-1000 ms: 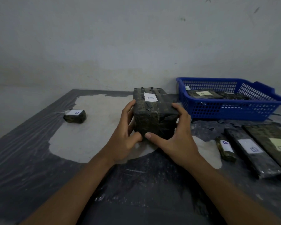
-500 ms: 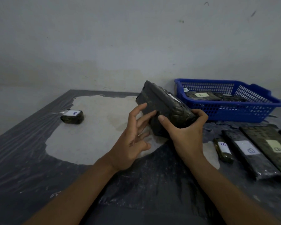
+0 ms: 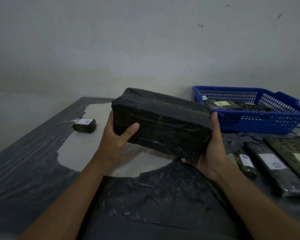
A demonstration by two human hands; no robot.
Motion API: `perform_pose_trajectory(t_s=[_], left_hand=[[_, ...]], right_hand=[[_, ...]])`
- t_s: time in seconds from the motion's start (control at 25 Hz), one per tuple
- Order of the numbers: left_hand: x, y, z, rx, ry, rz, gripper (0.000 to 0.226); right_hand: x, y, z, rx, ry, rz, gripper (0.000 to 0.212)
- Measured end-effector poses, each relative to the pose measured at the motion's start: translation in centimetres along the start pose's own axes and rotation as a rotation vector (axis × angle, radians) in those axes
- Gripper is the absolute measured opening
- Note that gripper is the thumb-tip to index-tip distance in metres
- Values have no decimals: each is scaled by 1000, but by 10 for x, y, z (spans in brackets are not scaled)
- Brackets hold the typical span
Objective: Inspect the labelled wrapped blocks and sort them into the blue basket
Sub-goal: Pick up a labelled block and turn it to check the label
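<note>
A large dark wrapped block (image 3: pixel 160 122) is held above the table, turned lengthwise and tilted, its label out of sight. My left hand (image 3: pixel 115 141) grips its left end with the thumb across the front face. My right hand (image 3: pixel 210 153) cups its right end from below. The blue basket (image 3: pixel 260 121) stands at the back right, just beyond the block, and holds several wrapped blocks, one with a pale label (image 3: pixel 220 103).
A small wrapped block labelled B (image 3: pixel 84 125) lies at the left on a bare pale patch. At the right lie a small labelled block (image 3: pixel 245 162) and two long flat labelled blocks (image 3: pixel 274 168), (image 3: pixel 298 156). Dark plastic sheeting (image 3: pixel 145 205) covers the table; a wall stands behind.
The large block was resting on the table with its label up; it has been lifted and rotated, so the label faces away. My left hand, briefly off it, grips its left end again.
</note>
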State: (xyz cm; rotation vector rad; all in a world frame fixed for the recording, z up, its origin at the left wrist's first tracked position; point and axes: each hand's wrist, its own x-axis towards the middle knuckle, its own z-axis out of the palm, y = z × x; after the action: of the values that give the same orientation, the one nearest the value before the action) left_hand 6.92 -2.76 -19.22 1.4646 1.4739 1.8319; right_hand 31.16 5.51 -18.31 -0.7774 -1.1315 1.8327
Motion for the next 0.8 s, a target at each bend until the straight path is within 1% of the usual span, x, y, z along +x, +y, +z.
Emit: perform_pose_trajectory(t_s=[0.08, 0.12, 0.2, 0.24, 0.28, 0.36, 0.4, 0.52, 0.56, 0.64, 0.68, 0.76, 0.8], left_hand=[[0, 1, 6, 14, 14, -19, 59], [0, 2, 9, 5, 37, -37, 57], [0, 3, 12, -24, 84, -102, 63], [0, 2, 11, -30, 80, -137, 68], [0, 0, 9, -35, 48, -166, 75], [0, -4, 6, -34, -36, -203, 85], [-1, -5, 5, -12, -56, -212, 87], [0, -6, 4, 91, -64, -205, 80], [0, -6, 4, 105, -62, -206, 80], [1, -5, 5, 105, -43, -221, 82], [1, -5, 6, 97, -33, -230, 80], [-1, -4, 8, 89, -43, -240, 79], [-1, -3, 7, 98, -61, -226, 83]], right_hand=[[3, 0, 0, 18, -21, -101, 87], [4, 1, 0, 4, -36, -155, 91], [9, 5, -3, -69, -58, -224, 108], [11, 6, -6, -120, -42, -253, 114], [13, 7, -7, -162, -15, -279, 114], [17, 6, -12, -206, 27, -291, 108], [20, 7, -15, -206, 34, -293, 106], [21, 8, -17, -227, 45, -280, 115], [21, 8, -17, -245, 59, -282, 117], [20, 7, -15, -279, 83, -321, 110], [19, 6, -14, -315, 96, -355, 106], [14, 3, -13, -431, 103, -437, 107], [12, 3, -14, -491, 92, -462, 106]])
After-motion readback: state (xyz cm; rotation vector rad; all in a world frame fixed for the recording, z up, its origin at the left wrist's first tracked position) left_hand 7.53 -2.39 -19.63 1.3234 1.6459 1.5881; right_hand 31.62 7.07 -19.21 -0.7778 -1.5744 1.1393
